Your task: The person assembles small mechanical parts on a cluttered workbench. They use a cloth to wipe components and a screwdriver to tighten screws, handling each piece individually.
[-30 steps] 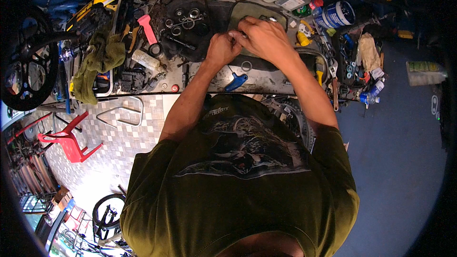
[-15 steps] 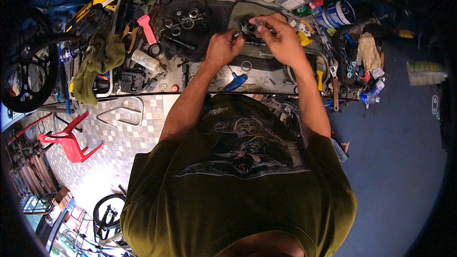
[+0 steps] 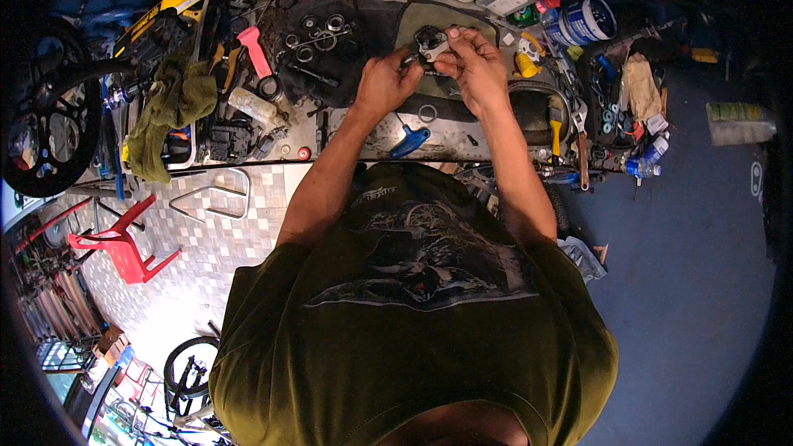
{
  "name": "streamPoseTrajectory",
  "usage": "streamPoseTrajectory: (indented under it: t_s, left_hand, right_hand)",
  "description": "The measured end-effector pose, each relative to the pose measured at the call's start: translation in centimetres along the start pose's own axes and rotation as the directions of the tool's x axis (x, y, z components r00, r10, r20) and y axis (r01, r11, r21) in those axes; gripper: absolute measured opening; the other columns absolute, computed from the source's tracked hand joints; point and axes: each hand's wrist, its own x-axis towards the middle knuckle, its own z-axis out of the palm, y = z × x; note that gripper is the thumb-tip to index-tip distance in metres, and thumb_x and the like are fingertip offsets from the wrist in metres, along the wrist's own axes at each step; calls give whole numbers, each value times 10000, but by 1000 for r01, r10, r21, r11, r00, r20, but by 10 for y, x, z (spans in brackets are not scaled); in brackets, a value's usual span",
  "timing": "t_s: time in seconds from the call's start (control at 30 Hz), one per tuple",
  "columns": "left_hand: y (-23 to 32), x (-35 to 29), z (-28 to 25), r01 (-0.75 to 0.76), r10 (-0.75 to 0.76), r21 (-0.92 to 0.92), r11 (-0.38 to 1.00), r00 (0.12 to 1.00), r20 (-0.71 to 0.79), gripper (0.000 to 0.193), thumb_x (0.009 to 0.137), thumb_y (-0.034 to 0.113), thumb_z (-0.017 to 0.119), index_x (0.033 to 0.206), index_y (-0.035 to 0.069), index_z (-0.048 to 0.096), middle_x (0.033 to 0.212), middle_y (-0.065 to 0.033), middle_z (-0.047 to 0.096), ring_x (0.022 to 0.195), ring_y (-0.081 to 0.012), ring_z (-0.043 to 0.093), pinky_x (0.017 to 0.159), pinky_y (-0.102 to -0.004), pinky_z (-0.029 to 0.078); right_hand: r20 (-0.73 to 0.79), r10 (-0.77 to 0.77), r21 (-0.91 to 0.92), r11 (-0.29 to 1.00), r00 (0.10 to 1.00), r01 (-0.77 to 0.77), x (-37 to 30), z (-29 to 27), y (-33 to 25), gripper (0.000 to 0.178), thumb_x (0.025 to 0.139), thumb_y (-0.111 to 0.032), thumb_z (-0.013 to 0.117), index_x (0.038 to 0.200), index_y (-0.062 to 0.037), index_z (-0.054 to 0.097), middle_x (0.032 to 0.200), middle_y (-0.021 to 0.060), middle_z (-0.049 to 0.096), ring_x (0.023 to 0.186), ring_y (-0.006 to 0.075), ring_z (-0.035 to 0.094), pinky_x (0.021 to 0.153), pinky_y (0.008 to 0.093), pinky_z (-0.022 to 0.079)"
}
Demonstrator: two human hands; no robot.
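Over the far middle of the workbench, both of my hands hold a small black and silver mechanical part (image 3: 429, 40); its exact kind is unclear. My left hand (image 3: 388, 85) is closed, with its fingertips pinching the part's left end. My right hand (image 3: 479, 70) grips the silver side from the right, thumb and fingers pressed together. A dark green mat (image 3: 410, 25) lies beneath the part. Closer to me, a metal ring (image 3: 427, 113) and a blue T-handled tool (image 3: 410, 142) rest on the bench. Fingers hide some of the part.
Left of my hands, a dark cloth (image 3: 347, 41) carries several metal rings. A pink-handled tool (image 3: 254, 51) and an olive rag (image 3: 169, 111) lie further left. To the right are a yellow-handled brush (image 3: 555, 134), an adjustable wrench (image 3: 581, 124) and a white-blue tub (image 3: 586, 23).
My right hand has shifted slightly left and downward, and its forearm has swung inward. More of the part's silver side shows between the hands. My left hand stays nearly still.
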Motion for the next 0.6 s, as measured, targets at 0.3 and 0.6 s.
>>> streamPoseTrajectory:
  t_s: [0.3, 0.6]
  left_hand:
    - [-9, -1, 5, -42, 40, -37, 998, 998, -46, 338, 858, 259, 669, 982, -54, 667, 692, -221, 648, 588, -321, 669, 574, -386, 519]
    - [-3, -1, 2, -13, 12, -39, 999, 1000, -11, 348, 856, 252, 681, 1002, -64, 661, 710, -225, 661, 624, -332, 684, 598, -390, 530]
  right_hand:
    - [154, 0, -212, 977, 988, 33, -1, 3, -6, 211, 929, -181, 705, 1053, -46, 600, 878, 28, 655, 730, 107, 631, 647, 258, 527]
    - [422, 189, -664, 731, 887, 160, 6, -10, -49, 206, 953, -223, 671, 1041, -38, 690, 984, 1, 700, 805, 70, 582, 715, 246, 459]
